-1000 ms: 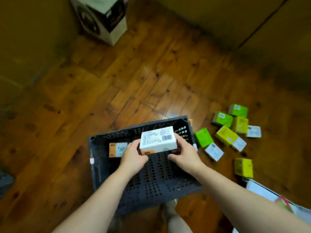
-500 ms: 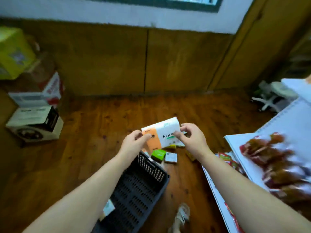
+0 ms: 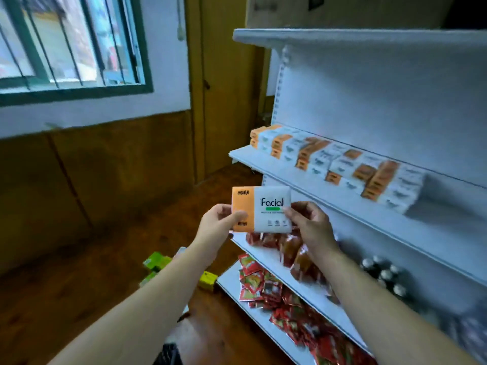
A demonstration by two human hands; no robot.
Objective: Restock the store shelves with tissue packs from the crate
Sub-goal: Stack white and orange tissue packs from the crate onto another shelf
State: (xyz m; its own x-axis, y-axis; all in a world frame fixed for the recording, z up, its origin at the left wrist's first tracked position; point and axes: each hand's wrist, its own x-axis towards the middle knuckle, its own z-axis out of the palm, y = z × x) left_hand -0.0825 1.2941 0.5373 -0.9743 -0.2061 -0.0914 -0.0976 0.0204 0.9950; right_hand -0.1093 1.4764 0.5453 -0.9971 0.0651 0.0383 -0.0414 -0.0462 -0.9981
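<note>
I hold one orange-and-white tissue pack marked "Facial" upright in front of me. My left hand pinches its orange left edge and my right hand grips its white right edge. The pack hangs in the air just left of the white store shelves. A row of matching tissue packs lies on the middle shelf, up and to the right of the held pack. Only a corner of the dark crate shows at the bottom edge, between my forearms.
Red snack packets fill the lower shelves, with dark bottle tops further right. Green and yellow small boxes lie on the wooden floor below my left arm. A barred window and a wooden door stand behind.
I lifted the tissue pack out of the crate and raised it. My view swung up from the floor to the shelves on the right, and both hands kept their hold.
</note>
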